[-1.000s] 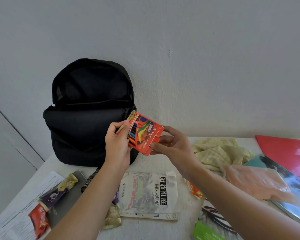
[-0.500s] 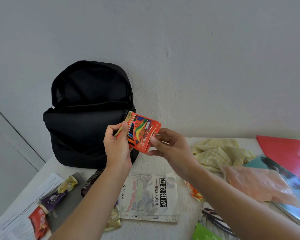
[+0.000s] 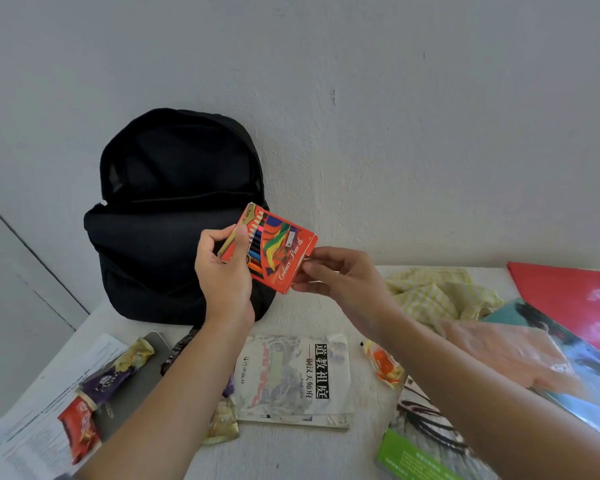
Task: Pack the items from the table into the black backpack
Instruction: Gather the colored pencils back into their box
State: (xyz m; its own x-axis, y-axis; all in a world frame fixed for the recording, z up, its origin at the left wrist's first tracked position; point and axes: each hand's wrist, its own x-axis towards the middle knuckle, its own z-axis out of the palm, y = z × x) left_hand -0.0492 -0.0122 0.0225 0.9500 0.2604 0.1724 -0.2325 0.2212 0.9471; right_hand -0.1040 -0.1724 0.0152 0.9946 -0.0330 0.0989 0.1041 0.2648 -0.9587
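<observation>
The black backpack stands upright against the wall at the back left of the table, its main compartment unzipped and gaping. In front of its right side I hold an orange box of colour pencils in the air, tilted. My left hand grips the box's left end with the thumb across its front. My right hand pinches the box's right end, at the flap.
On the white table lie a booklet with Chinese print, snack packets, a red packet, printed paper, a yellow checked cloth, a pink bag, a red folder and a green booklet.
Both hands have lifted the pencil box slightly, toward the backpack's opening. The right hand's fingers have shifted from behind the box to its right flap end.
</observation>
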